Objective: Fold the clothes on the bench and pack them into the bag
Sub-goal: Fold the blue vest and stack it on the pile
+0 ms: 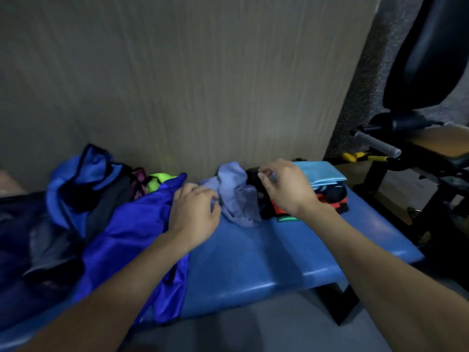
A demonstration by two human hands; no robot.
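Two bare hands over one blue padded bench (253,262), set lengthwise against a pale wood-grain wall (177,72).

Left hand (194,214) with fingers curled down onto the near edge of one crumpled lavender garment (236,196), apparently pinching it; fingertips partly hidden in the cloth. Right hand (286,189) raised just past that garment, fingers bent, seemingly pinching dark fabric (253,177) at the top of the pile; hard to tell for certain through the blur.

One folded stack (327,194) at the far right end of the bench, touching the wall: a light blue piece on top, then black, then red, with a green edge showing at the bottom. Four layers countable, perhaps more hidden.

On the left, one loose heap: a glossy royal-blue garment (132,237) draped over the bench's front edge, a blue piece with black trim (86,174) behind it, a neon yellow-green scrap (158,181), a maroon bit (138,181), and dark grey cloth between them. Farthest left, a dark navy mass (22,250), possibly the bag; cannot tell.

Bare bench surface between the two forearms and out to the right front corner: the widest open room. Rounded front edge glossy, dropping to grey floor (253,334). Right end of the bench close to black gym equipment (431,148) with one grey handle (378,143), leaving only a narrow gap there.
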